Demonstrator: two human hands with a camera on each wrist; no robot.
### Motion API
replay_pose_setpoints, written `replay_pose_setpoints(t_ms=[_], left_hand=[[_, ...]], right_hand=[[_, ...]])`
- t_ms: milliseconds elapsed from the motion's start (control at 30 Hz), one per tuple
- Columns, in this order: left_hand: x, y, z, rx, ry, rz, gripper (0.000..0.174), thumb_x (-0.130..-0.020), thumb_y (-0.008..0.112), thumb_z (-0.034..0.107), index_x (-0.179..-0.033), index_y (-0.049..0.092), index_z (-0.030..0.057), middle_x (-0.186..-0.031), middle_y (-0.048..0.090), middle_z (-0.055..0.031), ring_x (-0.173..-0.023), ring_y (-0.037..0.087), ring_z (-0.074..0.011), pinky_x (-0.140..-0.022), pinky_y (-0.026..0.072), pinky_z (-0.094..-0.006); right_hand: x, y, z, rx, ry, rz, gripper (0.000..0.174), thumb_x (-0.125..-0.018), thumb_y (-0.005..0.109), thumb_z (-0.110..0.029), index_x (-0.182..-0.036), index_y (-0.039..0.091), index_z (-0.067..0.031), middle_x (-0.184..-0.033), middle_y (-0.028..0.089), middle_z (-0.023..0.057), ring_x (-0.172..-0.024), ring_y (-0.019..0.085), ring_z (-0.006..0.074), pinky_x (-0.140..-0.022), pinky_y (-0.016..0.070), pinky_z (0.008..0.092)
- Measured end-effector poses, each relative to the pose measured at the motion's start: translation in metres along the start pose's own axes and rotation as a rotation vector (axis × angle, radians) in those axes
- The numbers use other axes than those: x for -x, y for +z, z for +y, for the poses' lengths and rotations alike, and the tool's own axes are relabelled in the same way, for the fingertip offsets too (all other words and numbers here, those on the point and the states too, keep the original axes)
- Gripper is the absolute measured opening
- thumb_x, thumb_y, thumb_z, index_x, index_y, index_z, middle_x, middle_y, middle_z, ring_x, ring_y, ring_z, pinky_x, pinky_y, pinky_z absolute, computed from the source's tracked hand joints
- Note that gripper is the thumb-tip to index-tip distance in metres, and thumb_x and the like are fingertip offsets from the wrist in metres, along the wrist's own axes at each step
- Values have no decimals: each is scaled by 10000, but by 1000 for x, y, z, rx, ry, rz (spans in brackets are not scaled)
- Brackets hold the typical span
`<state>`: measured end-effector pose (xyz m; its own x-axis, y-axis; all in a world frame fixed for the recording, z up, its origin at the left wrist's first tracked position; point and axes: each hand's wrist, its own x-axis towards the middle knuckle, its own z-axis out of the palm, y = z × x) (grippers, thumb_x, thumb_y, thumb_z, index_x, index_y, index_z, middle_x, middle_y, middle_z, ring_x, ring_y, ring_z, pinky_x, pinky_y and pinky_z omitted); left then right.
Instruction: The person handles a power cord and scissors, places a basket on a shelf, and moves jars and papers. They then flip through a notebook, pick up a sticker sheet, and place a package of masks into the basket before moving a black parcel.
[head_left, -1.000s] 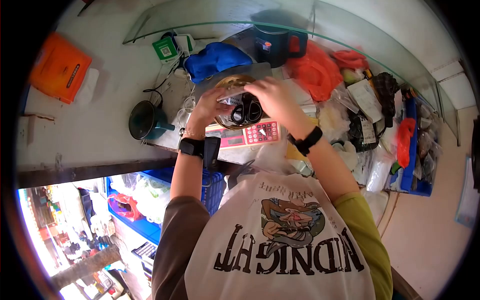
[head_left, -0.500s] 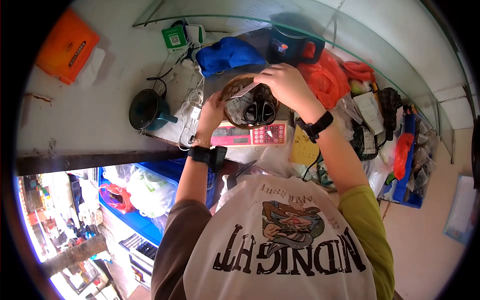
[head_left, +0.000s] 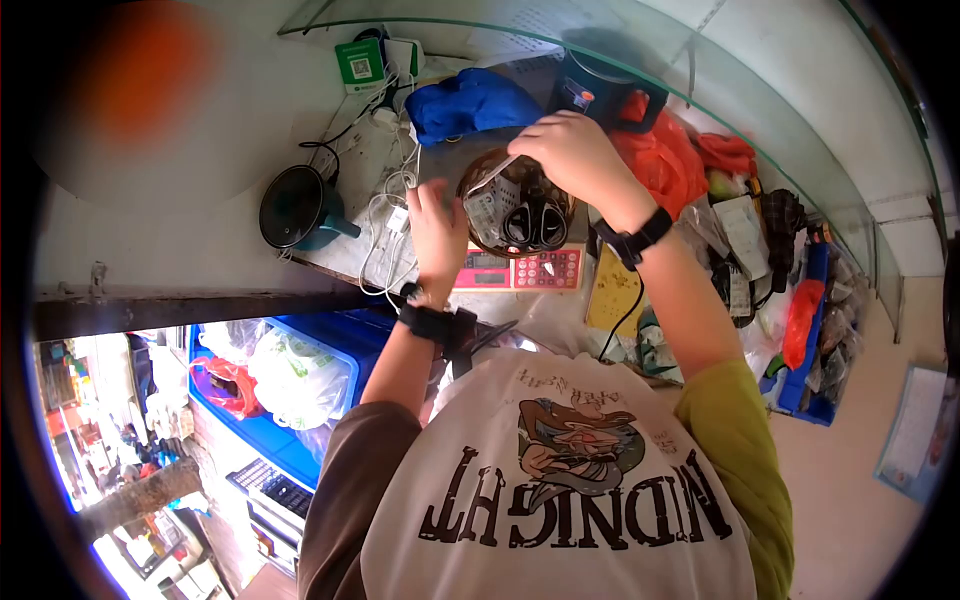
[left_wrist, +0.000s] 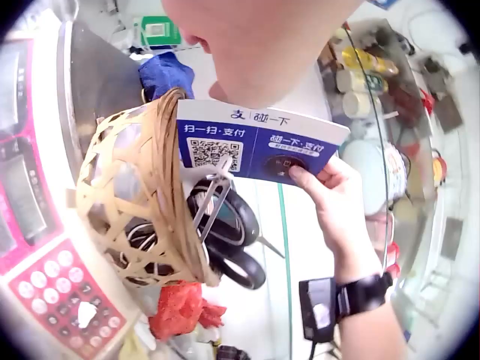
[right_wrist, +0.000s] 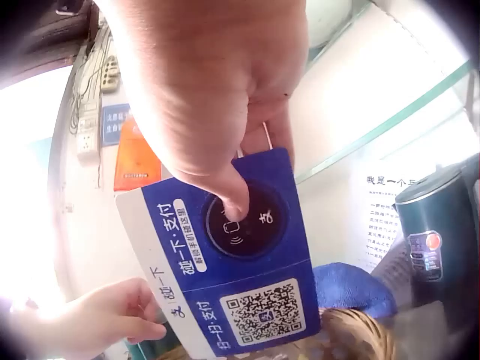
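A blue and white card with a QR code [left_wrist: 217, 154] is pinched by my right hand [head_left: 580, 165] above a round wicker basket [left_wrist: 135, 195]. The thumb lies on the card's dark round mark in the right wrist view. My left hand [head_left: 438, 235] is raised just left of the basket, apart from the card, fingers loosely bent and holding nothing. Scissors with black handles [left_wrist: 238, 262] stick out of the basket, beside small clear packets [head_left: 484, 215]. Under the basket is a pink and white scale [head_left: 545, 268] with a keypad.
Behind the basket lie a blue cloth [head_left: 475, 105] and a dark teal mug [head_left: 590, 95]. Red bags [head_left: 665, 165] and packets crowd the right. To the left are white cables [head_left: 375, 235] and a lidded pot [head_left: 293, 208]. A glass shelf edge [head_left: 480, 24] spans the back.
My left hand has come off the card and drawn back to the left, its fingers loosened. My right hand keeps hold of the card, now tilted over the basket. The head view has shifted.
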<state>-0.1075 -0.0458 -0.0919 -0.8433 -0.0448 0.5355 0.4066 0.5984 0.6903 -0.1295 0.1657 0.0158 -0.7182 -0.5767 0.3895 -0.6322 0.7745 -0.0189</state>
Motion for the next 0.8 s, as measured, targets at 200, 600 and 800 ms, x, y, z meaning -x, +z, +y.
replay_pose_setpoints(t_ms=[200, 600, 800], left_hand=[[17, -7, 40, -196, 136, -382, 187, -836, 567, 180, -984, 577, 66, -779, 617, -119, -790, 573, -327, -734, 440, -438], [17, 20, 24, -229, -45, -493, 266, -878, 474, 205, -1109, 555, 101, -879, 663, -158, -884, 613, -342, -785, 403, -496], [6, 9, 27, -288, -83, -687, 281, -878, 473, 197, -1126, 547, 89, -730, 647, -154, -793, 627, -335, -720, 338, -476]], right_hand=[[18, -10, 8, -152, 246, 151, 173, -726, 578, -45, -853, 682, -99, -804, 666, 93, -760, 630, 286, -665, 499, 388], [18, -5, 0, -81, 171, 103, 176, -735, 596, -15, -876, 668, -93, -831, 669, 72, -768, 630, 263, -676, 479, 369], [22, -1, 4, -101, 150, 152, 204, -711, 589, -12, -882, 664, -92, -827, 666, 67, -774, 626, 263, -681, 471, 370]])
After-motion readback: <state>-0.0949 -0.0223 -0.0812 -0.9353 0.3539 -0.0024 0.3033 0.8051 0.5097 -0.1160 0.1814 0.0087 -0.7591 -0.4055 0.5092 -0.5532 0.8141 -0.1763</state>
